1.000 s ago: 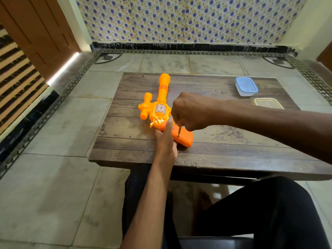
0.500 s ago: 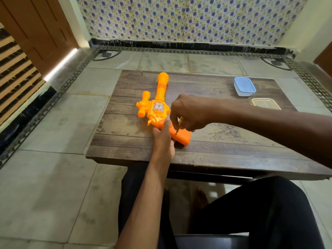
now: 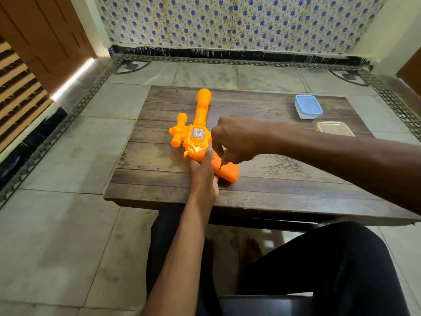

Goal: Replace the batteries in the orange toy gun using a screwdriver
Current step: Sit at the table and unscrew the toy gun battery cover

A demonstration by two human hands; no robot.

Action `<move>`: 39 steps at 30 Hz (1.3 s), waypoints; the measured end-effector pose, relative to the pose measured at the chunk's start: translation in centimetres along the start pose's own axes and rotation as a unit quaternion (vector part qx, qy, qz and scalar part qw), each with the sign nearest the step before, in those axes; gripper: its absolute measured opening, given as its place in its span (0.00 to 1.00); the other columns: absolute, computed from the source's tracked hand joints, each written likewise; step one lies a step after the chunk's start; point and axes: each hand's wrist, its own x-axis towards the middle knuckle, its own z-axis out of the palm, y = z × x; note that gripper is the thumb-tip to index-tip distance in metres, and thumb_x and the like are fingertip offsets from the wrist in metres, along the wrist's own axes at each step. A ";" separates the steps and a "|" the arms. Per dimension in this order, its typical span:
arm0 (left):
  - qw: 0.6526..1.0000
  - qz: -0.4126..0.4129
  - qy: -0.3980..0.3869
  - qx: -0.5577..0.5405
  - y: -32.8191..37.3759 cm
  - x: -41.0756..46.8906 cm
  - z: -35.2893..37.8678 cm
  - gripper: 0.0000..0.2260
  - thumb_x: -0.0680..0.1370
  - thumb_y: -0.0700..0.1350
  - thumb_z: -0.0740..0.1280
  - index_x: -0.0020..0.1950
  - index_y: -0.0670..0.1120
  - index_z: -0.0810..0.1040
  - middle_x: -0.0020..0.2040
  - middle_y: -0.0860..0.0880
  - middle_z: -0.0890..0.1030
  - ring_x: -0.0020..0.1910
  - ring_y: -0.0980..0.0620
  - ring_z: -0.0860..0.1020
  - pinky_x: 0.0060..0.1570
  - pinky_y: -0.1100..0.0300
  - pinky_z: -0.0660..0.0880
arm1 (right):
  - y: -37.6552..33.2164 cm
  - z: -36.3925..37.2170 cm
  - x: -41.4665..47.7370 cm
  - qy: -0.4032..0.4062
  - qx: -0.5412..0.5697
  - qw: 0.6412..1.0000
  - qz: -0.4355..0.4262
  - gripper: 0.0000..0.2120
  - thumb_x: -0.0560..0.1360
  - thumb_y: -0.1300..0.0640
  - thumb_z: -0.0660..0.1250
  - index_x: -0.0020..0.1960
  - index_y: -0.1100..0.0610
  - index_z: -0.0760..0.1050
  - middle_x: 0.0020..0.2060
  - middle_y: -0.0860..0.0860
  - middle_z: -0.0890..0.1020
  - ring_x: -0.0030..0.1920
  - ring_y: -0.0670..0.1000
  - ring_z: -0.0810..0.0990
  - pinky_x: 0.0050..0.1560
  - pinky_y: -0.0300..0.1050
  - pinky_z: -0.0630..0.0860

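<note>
- An orange plastic gun [image 3: 198, 137] lies flat on the left half of a wooden table [image 3: 273, 192]. Its long barrel points away, with a short scope beside it and a silver patterned panel on the body.
- The left hand [image 3: 204, 179] grips the gun's handle, thumb on top and fingers curled beneath.
- A screwdriver [image 3: 221, 163] stands with its tip on the handle.
- The right hand [image 3: 237, 139] clamps bunched fingers round the screwdriver.
- A blue box [image 3: 308, 106] and a yellow box [image 3: 333, 128] sit at far right.
</note>
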 end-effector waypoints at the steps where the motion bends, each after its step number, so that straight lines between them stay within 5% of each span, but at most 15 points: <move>1: 1.000 -0.002 0.000 0.006 -0.1 0.1 -0.1 0.21 0.82 0.40 0.63 0.75 0.49 0.67 0.66 0.45 0.79 0.62 0.46 0.79 0.58 0.42 0.78 | -0.1 -0.2 -0.1 -0.006 -0.023 1.000 -0.020 0.08 0.74 0.51 0.72 0.51 0.53 0.83 0.38 0.49 0.82 0.32 0.44 0.69 0.37 0.40 0.70; 7: 1.000 0.000 -0.001 0.014 0.0 0.0 -0.1 0.21 0.82 0.42 0.65 0.74 0.49 0.69 0.65 0.45 0.80 0.62 0.46 0.80 0.55 0.44 0.79 | -0.4 -0.1 0.1 -0.030 -0.015 0.999 0.009 0.12 0.75 0.48 0.70 0.53 0.54 0.82 0.48 0.52 0.82 0.40 0.48 0.74 0.29 0.34 0.63; 12: 1.000 -0.009 0.008 -0.009 0.1 -0.2 0.1 0.22 0.81 0.41 0.65 0.75 0.48 0.67 0.67 0.44 0.79 0.60 0.48 0.81 0.49 0.52 0.81 | 0.2 -0.1 1.1 -0.120 0.069 0.983 0.121 0.13 0.77 0.55 0.64 0.41 0.62 0.81 0.40 0.58 0.85 0.31 0.47 0.76 0.29 0.36 0.66; 17: 1.000 -0.008 0.012 0.001 0.1 -0.3 0.0 0.23 0.81 0.43 0.66 0.76 0.48 0.66 0.67 0.45 0.78 0.60 0.49 0.80 0.47 0.53 0.79 | 0.2 0.1 1.4 -0.145 0.126 0.966 0.173 0.10 0.78 0.55 0.66 0.39 0.57 0.77 0.33 0.49 0.84 0.27 0.44 0.78 0.35 0.36 0.76; 21: 1.000 -0.020 0.014 0.002 0.5 -0.4 0.1 0.23 0.81 0.43 0.66 0.75 0.48 0.67 0.66 0.46 0.78 0.54 0.54 0.80 0.45 0.54 0.78 | 0.2 0.6 2.2 -0.173 0.148 0.949 0.220 0.10 0.78 0.57 0.65 0.41 0.60 0.79 0.35 0.50 0.85 0.29 0.45 0.76 0.27 0.34 0.69; 27: 1.000 -0.014 0.025 0.002 0.4 -0.1 0.1 0.24 0.81 0.42 0.66 0.76 0.48 0.65 0.69 0.44 0.77 0.65 0.46 0.77 0.63 0.40 0.74 | -0.9 0.0 1.4 -0.122 0.068 0.974 0.176 0.12 0.75 0.57 0.68 0.34 0.57 0.70 0.28 0.48 0.76 0.31 0.45 0.73 0.29 0.38 0.68; 30: 1.000 -0.016 0.025 0.003 0.4 -0.1 0.1 0.22 0.81 0.41 0.65 0.75 0.47 0.67 0.67 0.44 0.78 0.63 0.46 0.78 0.62 0.40 0.75 | -1.5 -0.4 0.6 -0.068 0.000 0.992 0.106 0.17 0.73 0.59 0.67 0.32 0.55 0.62 0.30 0.50 0.67 0.34 0.51 0.70 0.30 0.42 0.66; 33: 1.000 -0.007 0.029 0.002 0.4 0.0 0.1 0.20 0.82 0.38 0.63 0.74 0.46 0.68 0.63 0.44 0.80 0.54 0.50 0.82 0.40 0.56 0.82 | -2.4 -1.0 0.0 -0.042 -0.081 0.995 0.027 0.02 0.73 0.60 0.68 0.43 0.57 0.75 0.39 0.51 0.72 0.36 0.51 0.71 0.36 0.45 0.73; 34: 1.000 -0.002 0.030 0.001 0.3 0.0 0.1 0.20 0.82 0.36 0.61 0.74 0.46 0.68 0.64 0.43 0.80 0.55 0.48 0.82 0.36 0.58 0.82 | -2.5 -1.1 0.0 -0.043 -0.108 0.993 0.007 0.07 0.73 0.60 0.68 0.51 0.56 0.79 0.44 0.52 0.77 0.38 0.52 0.73 0.37 0.45 0.73; 39: 1.000 -0.001 0.016 -0.006 0.5 -0.4 0.4 0.22 0.80 0.41 0.67 0.74 0.50 0.69 0.62 0.48 0.81 0.58 0.50 0.81 0.53 0.47 0.79 | -1.3 -0.9 0.2 -0.103 -0.043 0.993 0.042 0.16 0.76 0.46 0.69 0.57 0.55 0.79 0.53 0.54 0.80 0.50 0.53 0.79 0.44 0.46 0.76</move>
